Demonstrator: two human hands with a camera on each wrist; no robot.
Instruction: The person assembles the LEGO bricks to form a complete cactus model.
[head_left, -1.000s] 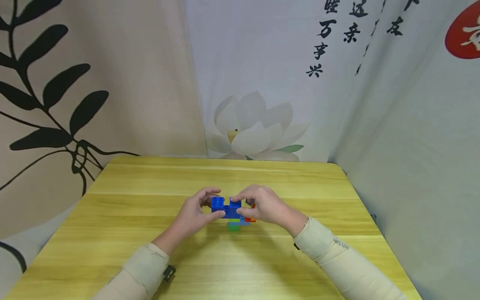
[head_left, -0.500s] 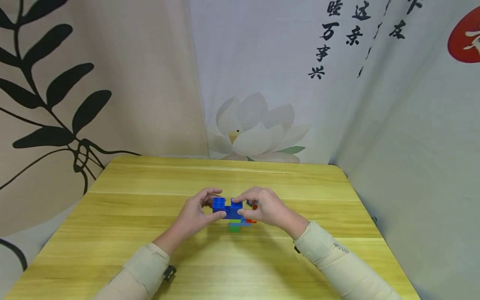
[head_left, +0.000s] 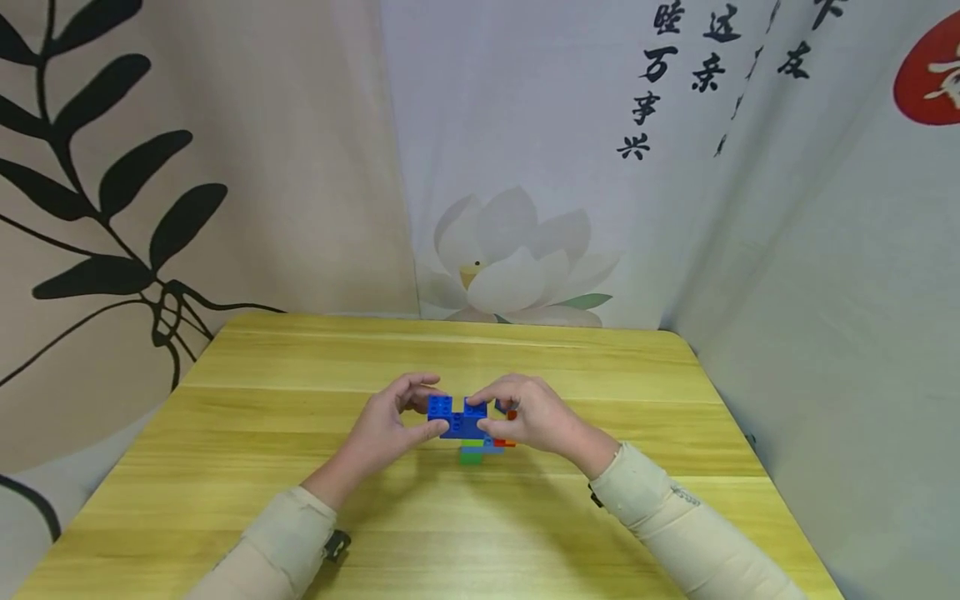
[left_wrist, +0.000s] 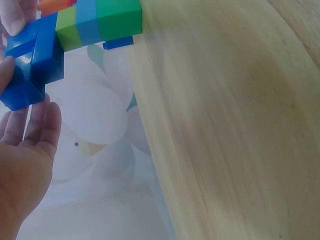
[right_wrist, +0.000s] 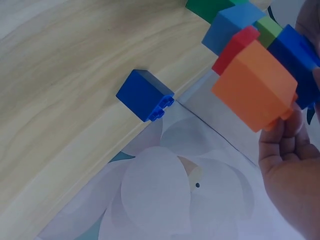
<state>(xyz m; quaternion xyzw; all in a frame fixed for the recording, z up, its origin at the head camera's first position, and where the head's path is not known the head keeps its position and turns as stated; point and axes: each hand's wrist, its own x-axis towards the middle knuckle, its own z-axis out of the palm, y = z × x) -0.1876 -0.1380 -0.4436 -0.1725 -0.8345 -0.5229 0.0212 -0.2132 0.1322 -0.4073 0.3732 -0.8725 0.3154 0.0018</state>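
Note:
My left hand (head_left: pixel 386 425) holds the left end of a toy brick build, its thumb on the near side of the blue bricks (head_left: pixel 439 407) and its fingers behind. From the other side, my right hand (head_left: pixel 528 412) pinches the raised blue brick (head_left: pixel 476 410) at the build's right end. Beneath the blue top come a lime brick (left_wrist: pixel 66 29), a light blue one (left_wrist: pixel 87 22) and a green one (left_wrist: pixel 119 19) at the bottom. A red piece (right_wrist: pixel 235 50) and an orange brick (right_wrist: pixel 255 82) stick out to the right, partly hidden by my right hand in the head view.
A loose blue brick (right_wrist: pixel 144 95) lies on the wooden table (head_left: pixel 465 533) beyond my right hand, near the far edge. Printed curtains (head_left: pixel 525 125) hang behind the table and along its right side.
Both hands keep their hold on the build, with hardly any movement. The head view has shifted slightly.

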